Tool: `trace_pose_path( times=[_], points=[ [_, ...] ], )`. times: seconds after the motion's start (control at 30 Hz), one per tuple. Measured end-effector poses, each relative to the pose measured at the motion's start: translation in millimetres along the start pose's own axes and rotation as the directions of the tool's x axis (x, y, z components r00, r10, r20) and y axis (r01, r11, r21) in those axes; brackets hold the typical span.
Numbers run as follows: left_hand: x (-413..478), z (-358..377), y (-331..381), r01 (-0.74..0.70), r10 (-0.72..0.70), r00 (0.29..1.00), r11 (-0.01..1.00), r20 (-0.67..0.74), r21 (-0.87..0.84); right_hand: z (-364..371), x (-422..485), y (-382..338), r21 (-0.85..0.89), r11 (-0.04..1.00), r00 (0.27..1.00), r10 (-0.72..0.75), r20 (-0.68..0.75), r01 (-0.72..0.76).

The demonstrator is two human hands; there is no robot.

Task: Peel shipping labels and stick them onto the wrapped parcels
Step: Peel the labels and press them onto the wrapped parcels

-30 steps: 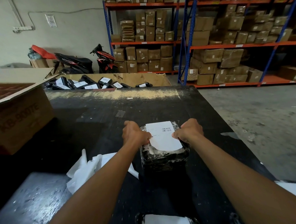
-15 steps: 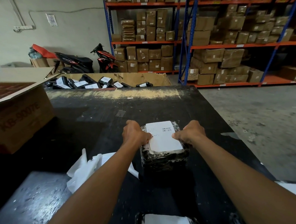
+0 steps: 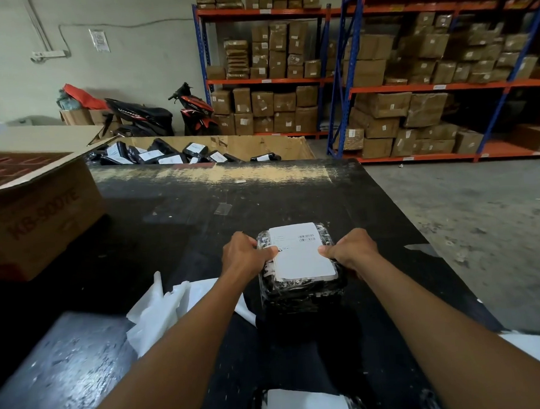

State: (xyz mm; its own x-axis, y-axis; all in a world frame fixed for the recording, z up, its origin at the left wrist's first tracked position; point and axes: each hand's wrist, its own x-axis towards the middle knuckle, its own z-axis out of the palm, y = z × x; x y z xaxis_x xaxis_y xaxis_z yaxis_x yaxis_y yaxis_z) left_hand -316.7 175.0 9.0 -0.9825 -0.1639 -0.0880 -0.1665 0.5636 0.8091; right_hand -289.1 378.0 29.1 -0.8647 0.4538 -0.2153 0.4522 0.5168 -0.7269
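Note:
A black plastic-wrapped parcel (image 3: 301, 291) sits on the black table (image 3: 176, 228) in front of me. A white shipping label (image 3: 299, 254) with a small barcode lies flat on its top. My left hand (image 3: 245, 257) grips the parcel's left side, thumb on the label's left edge. My right hand (image 3: 352, 251) grips the right side, thumb on the label's right edge. Another labelled parcel (image 3: 304, 405) shows at the bottom edge of the view.
Crumpled white backing paper (image 3: 162, 316) lies left of my forearm. An open cardboard box (image 3: 34, 210) stands at the table's left. Beyond the table a big carton (image 3: 272, 146) holds several labelled black parcels. Shelving racks (image 3: 381, 89) and two scooters stand behind.
The label, first lifted and curved above the parcel, now lies flat on its top. Both hands stay at the parcel's sides with thumbs on the label edges.

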Motion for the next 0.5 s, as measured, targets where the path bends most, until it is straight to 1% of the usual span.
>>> trace_pose_path(
  times=[0.1, 0.13, 0.2, 0.27, 0.33, 0.37, 0.4, 0.43, 0.5],
  points=[
    [-4.3, 1.3, -0.1, -0.050, 0.050, 0.999, 0.999, -0.009, -0.008, 1.2, -2.3, -1.2, -0.048, 0.999, 1.000, -0.022, 0.005, 0.022],
    [-5.6, 1.1, -0.1, -0.070, 0.070, 0.998, 0.997, -0.009, 0.012, 1.0, -3.1, -1.2, -0.066, 0.997, 0.999, -0.031, 0.008, 0.031],
    [-9.5, -1.6, 2.2, -0.145, 0.146, 0.989, 0.984, -0.006, 0.108, -0.6, -0.5, -2.0, -0.099, 0.994, 0.998, -0.047, 0.028, 0.050],
    [-11.7, -5.5, 2.7, -0.274, 0.283, 0.959, 0.933, -0.005, 0.232, -5.4, 4.8, -3.0, -0.148, 0.987, 0.995, -0.054, 0.088, 0.067],
    [-10.1, -7.5, 0.5, -0.437, 0.455, 0.890, 0.843, 0.016, 0.314, -11.3, 6.9, -5.8, -0.217, 0.967, 0.987, -0.104, 0.126, 0.130],
    [-10.0, -7.9, 0.2, -0.518, 0.530, 0.846, 0.789, 0.061, 0.331, -13.1, 7.8, -7.0, -0.258, 0.948, 0.980, -0.165, 0.109, 0.188],
    [-10.1, -7.8, 0.0, -0.593, 0.584, 0.800, 0.730, 0.141, 0.339, -14.3, 7.5, -7.7, -0.301, 0.916, 0.964, -0.250, 0.086, 0.264],
    [-10.8, -7.5, -0.2, -0.662, 0.614, 0.748, 0.664, 0.253, 0.348, -14.2, 6.8, -7.7, -0.341, 0.876, 0.939, -0.337, 0.074, 0.341],
    [-11.4, -6.6, -3.1, -0.759, 0.602, 0.650, 0.543, 0.464, 0.359, -12.7, 4.0, -7.7, -0.396, 0.790, 0.878, -0.465, 0.113, 0.469]
  ],
)
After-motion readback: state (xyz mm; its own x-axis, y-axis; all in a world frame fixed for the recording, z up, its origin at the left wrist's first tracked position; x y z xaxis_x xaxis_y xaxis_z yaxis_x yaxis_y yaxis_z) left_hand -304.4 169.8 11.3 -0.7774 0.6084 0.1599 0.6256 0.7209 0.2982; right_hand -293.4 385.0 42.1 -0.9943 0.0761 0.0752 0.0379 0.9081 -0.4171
